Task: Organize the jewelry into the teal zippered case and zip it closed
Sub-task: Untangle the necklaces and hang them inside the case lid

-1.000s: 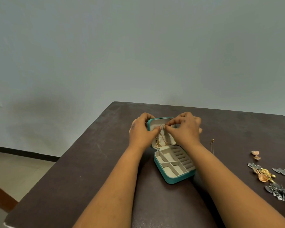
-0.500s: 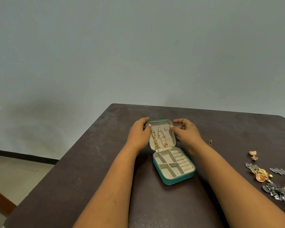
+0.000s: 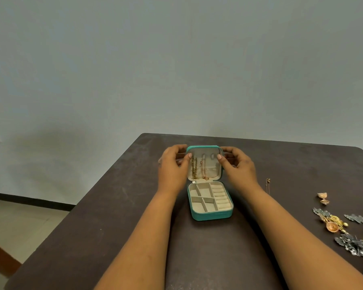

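The teal case [image 3: 210,203] lies open near the tabletop's [image 3: 117,206] far edge, two gold chains [image 3: 198,167] hanging inside its raised lid. The left hand [image 3: 172,168] and right hand [image 3: 238,167] grip the lid's sides, thumbs in front, the other fingers hidden behind. Loose jewelry [image 3: 344,229] runs off the right edge, cut off by the frame.

Our left hand [image 3: 172,170] and right hand [image 3: 238,167] are bare; both forearms are unsleeved, without rings or watch.
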